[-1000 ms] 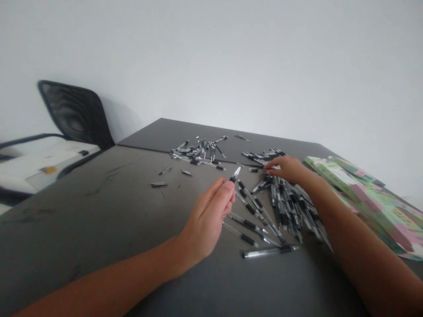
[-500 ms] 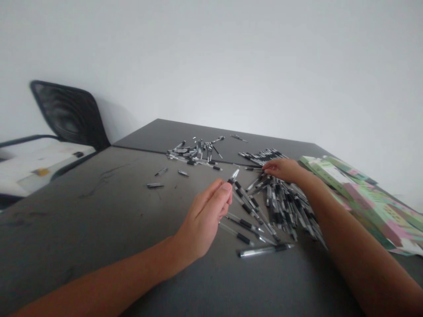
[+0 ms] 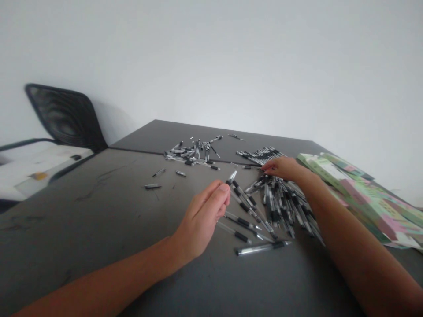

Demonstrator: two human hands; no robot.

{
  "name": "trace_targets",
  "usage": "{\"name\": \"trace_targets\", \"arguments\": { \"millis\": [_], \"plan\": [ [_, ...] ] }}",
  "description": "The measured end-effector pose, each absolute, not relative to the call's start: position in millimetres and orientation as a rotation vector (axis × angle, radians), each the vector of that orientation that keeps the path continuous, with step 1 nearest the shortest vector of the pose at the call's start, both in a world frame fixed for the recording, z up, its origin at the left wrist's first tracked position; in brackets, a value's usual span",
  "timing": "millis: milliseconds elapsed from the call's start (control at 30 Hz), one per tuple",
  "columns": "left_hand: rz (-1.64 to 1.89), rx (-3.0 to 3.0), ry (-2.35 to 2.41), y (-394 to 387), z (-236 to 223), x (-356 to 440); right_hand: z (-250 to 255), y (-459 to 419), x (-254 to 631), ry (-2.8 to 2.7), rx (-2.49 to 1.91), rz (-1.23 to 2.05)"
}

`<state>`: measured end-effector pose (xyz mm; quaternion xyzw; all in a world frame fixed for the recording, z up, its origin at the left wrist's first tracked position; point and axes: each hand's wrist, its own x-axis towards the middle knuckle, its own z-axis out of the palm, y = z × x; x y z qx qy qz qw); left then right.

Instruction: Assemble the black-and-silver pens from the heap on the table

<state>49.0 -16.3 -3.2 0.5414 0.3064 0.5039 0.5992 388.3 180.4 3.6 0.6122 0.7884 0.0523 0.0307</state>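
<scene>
Left hand grip (image 3: 201, 215): clenched on one clear-barrelled pen (image 3: 231, 177), thumb pressed to fingertips, black-banded end poking up past them, rest of the barrel hidden in the fingers. Right hand grip (image 3: 282, 168): fingers stretched out, tips at a lone pen (image 3: 251, 167) lying crosswise at the near edge of a neat row of pens (image 3: 261, 154); closure unclear, so cannot tell whether released or grasping.

Directly below the right wrist, a large loose pile of pens (image 3: 280, 207), barrels fanned in mixed directions. Just left of that pile, two pens (image 3: 238, 231) lying apart; one more pen (image 3: 262, 248) nearest the body. Farther off, a tangled cluster of pen parts (image 3: 188, 155), with a few short pieces (image 3: 152, 186) scattered nearer. All on a dark grey bench (image 3: 82, 207). Beyond the right arm, a stack of green and pink printed cartons (image 3: 357, 193). Past the far left corner, a black mesh chair back (image 3: 62, 116).
</scene>
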Motion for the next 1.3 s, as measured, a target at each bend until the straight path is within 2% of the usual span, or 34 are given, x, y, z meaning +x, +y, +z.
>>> {"name": "trace_targets", "arguments": {
  "millis": [233, 500, 533, 633, 733, 833, 1067, 1300],
  "plan": [
    [1.169, 1.247, 0.713, -14.5, -0.3, 50.7, 2.4, 177.9, 387.1, 2.476, 1.913, 0.148],
    [1.155, 1.288, 0.719, -15.3, -3.5, 48.9, 36.0, 148.1, 368.7, 2.775, 1.991, -0.013],
    [1.148, 1.303, 0.727, -15.8, -3.9, 49.2, 39.3, 135.9, 361.6, 2.841, 1.983, -0.099],
    [1.124, 1.352, 0.746, -18.7, -4.7, 50.1, 46.5, 89.8, 334.7, 3.082, 1.899, -0.869],
    [1.086, 1.405, 0.770, -22.6, -5.5, 50.5, 49.7, 45.0, 310.0, 3.154, 1.746, -1.248],
    [1.049, 1.476, 0.810, -25.8, -7.5, 50.5, 48.4, 15.9, 296.9, 3.179, 1.693, -1.486],
    [1.004, 1.607, 0.822, -30.9, -11.6, 50.8, 46.4, -6.0, 291.9, 3.354, 1.733, -1.412],
    [0.980, 1.736, 0.850, -36.6, -9.8, 48.3, 51.9, -12.5, 298.5, 3.484, 1.580, -1.239]
  ]
}}
